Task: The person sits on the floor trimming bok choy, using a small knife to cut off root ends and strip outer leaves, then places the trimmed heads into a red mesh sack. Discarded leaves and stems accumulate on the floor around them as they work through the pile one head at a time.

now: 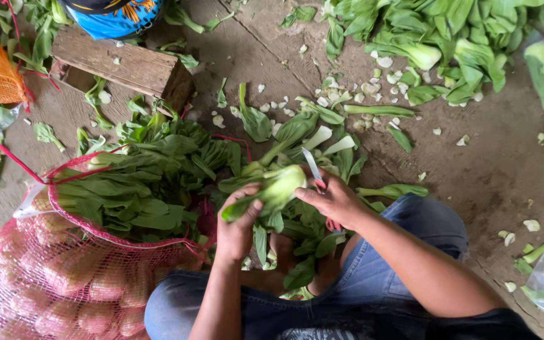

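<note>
- Left hand (237, 230) closed around the leafy end of a bok choy head (272, 189), thumb and fingers wrapped over the green leaves.
- Right hand (335, 201) closed on a small knife (313, 167), blade pointing up and away, close beside the pale stem base of the head.
- Bok choy head held crosswise between both hands, above the lap, base toward the right hand, leaves toward the left.
- Probably light and easy to lift one-handed; stalks crisp and likely to snap if bent, leaves soft and quick to bruise, possibly damp and a little slippery.
- Best held low on the firm stalks near the base, not by the floppy leaf tips.
- Just left of the left hand: red mesh sack (64, 277), mouth open, filled with more greens.
- Beyond both hands: cut stem bits (347, 101) scattered on the ground (486, 170), then a pile of greens (448, 38) farther off.
- Well beyond the left hand: wooden block (127, 66).
</note>
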